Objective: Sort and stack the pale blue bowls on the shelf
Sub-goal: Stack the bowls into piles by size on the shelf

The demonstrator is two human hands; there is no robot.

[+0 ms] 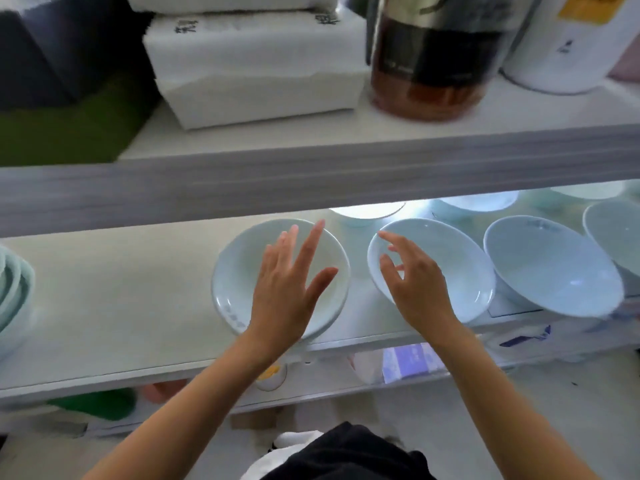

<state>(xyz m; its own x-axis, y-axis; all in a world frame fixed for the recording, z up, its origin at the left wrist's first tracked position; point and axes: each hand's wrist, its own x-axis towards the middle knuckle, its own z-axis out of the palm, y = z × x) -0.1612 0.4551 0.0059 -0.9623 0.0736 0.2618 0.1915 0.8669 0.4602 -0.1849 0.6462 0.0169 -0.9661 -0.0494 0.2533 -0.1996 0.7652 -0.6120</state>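
Several pale blue bowls stand on the middle shelf (104,306). A shallow bowl (239,271) sits at centre, and my left hand (287,282) hovers over it, fingers spread, holding nothing. To its right a second shallow bowl (460,268) sits tilted; my right hand (415,282) is above its left rim with fingers curled and apart, empty. A deeper bowl (550,268) leans further right, with another bowl (616,233) at the edge. A nested stack of bowls (14,292) stands at far left. More bowls (367,211) show at the back.
The upper shelf's grey front edge (311,174) overhangs the bowls. On it stand white wrapped packs (256,74), a dark jar (433,64) and a white canister (571,39). A lower shelf holds packets (412,362) and a green item (100,403).
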